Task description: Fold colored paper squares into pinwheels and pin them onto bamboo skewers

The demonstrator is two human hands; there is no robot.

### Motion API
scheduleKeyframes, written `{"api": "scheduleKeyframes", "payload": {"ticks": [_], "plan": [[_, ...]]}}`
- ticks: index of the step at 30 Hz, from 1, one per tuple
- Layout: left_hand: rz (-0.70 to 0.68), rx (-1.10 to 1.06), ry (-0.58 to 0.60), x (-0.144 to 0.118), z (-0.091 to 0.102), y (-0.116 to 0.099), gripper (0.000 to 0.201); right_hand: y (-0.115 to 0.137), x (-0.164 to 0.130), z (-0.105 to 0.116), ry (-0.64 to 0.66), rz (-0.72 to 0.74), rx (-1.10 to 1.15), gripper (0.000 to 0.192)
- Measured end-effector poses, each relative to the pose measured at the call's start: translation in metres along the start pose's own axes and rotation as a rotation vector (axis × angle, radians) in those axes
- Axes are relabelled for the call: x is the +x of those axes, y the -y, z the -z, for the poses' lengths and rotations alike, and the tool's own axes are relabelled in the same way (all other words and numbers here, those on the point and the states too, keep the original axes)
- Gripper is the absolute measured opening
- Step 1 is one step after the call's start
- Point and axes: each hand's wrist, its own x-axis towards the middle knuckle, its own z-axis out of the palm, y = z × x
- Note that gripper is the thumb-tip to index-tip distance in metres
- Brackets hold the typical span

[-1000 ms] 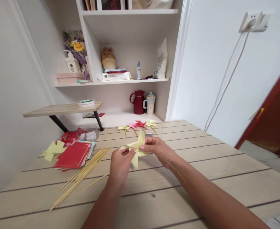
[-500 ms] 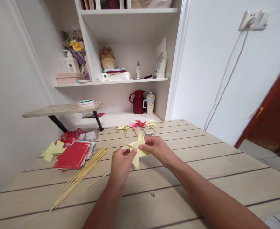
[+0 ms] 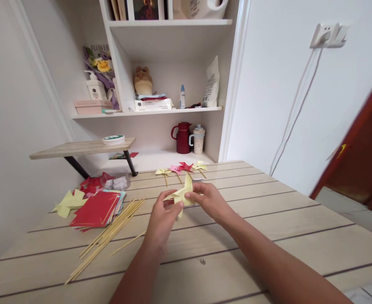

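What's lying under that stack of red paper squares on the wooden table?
Under the stack of red paper squares, pink and pale blue sheet edges peek out at the right; anything lower is covered.

Pinwheel (image 3: 183,194), pinched between left hand (image 3: 162,219) and right hand (image 3: 208,200): pale yellow paper, matt, creased.
Table (image 3: 300,228), under both hands: light wood-grain boards, smooth, low sheen, dark grooves between planks.
Sticks (image 3: 109,234), left of left hand: thin bare wood, pale, matt.
Paper stack (image 3: 95,209), further left: red sheets on top, matt, flat.
Finished pinwheels (image 3: 182,169), beyond the hands: yellow, pink and red paper, matt, on wooden sticks.
Jug (image 3: 182,137), far beyond the hands: dark red, glossy; material cannot be told.
Shelf unit (image 3: 173,42), behind it: white, smooth, matt.
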Motion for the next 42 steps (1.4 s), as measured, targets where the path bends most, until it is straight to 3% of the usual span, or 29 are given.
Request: {"api": "scheduleKeyframes", "payload": {"ticks": [8, 17, 26, 31, 37, 42], "plan": [[-0.022, -0.005, -0.083, 0.006, 0.002, 0.005, 0.043, -0.001, 0.001, 0.002, -0.063, 0.06, -0.134, 0.02], [-0.082, 0.035, -0.07, 0.009, 0.001, 0.007, 0.033, 0.003, -0.001, 0.0, -0.042, 0.012, -0.06, 0.02], [-0.034, 0.019, -0.069, 0.008, -0.001, 0.007, 0.03, 0.004, -0.001, -0.002, -0.026, -0.012, -0.023, 0.019], [0.018, 0.012, -0.126, 0.008, -0.001, 0.009, 0.032, -0.002, 0.0, -0.003, -0.023, -0.047, 0.022, 0.023], [0.063, -0.112, -0.132, 0.011, -0.001, 0.016, 0.034, -0.005, 0.008, 0.011, -0.202, 0.085, 0.169, 0.032], [-0.009, -0.274, -0.134, 0.015, -0.001, 0.014, 0.033, -0.005, 0.013, 0.032, -0.402, 0.097, 0.247, 0.038]]}}
